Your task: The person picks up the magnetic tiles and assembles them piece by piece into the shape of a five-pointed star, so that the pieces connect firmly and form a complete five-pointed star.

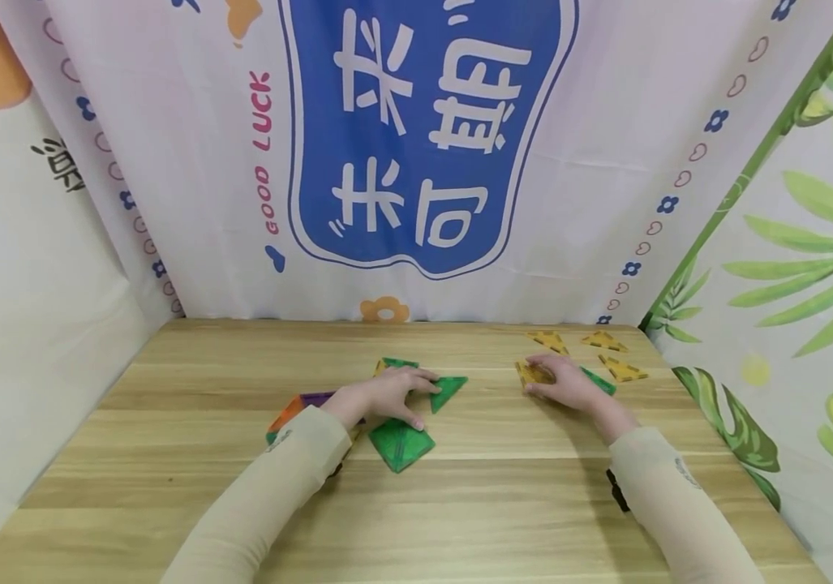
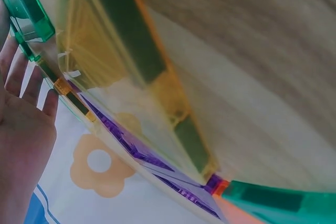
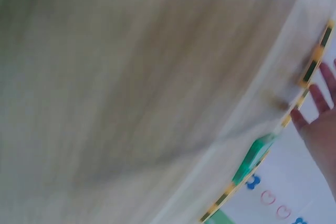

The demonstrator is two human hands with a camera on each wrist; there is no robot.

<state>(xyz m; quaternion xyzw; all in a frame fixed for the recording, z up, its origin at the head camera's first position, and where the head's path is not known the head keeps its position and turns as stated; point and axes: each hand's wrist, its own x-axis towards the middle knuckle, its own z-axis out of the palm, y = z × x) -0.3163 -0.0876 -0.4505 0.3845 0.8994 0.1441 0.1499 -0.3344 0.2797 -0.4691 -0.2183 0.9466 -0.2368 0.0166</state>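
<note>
In the head view my left hand [image 1: 390, 393] reaches over the table's middle, fingertips touching a green triangular magnetic tile [image 1: 449, 389]. Its thumb stands apart from the fingers, close by a green square [image 1: 401, 446] with a seam down its middle. Behind this hand, another green tile [image 1: 400, 362] and a bit of yellow show. Farther right, my right hand [image 1: 565, 383] pinches a yellow triangular tile [image 1: 523, 375] between thumb and fingers, and partly covers it. A green tile [image 1: 598, 381] lies just beside that hand.
Three yellow triangular tiles [image 1: 622, 369] lie at the back right. Left of the left wrist, orange [image 1: 286, 412] and purple tiles [image 1: 316, 398] lie partly under the sleeve. A printed curtain [image 1: 204, 203] hangs along the wooden table's [image 1: 489, 511] back edge.
</note>
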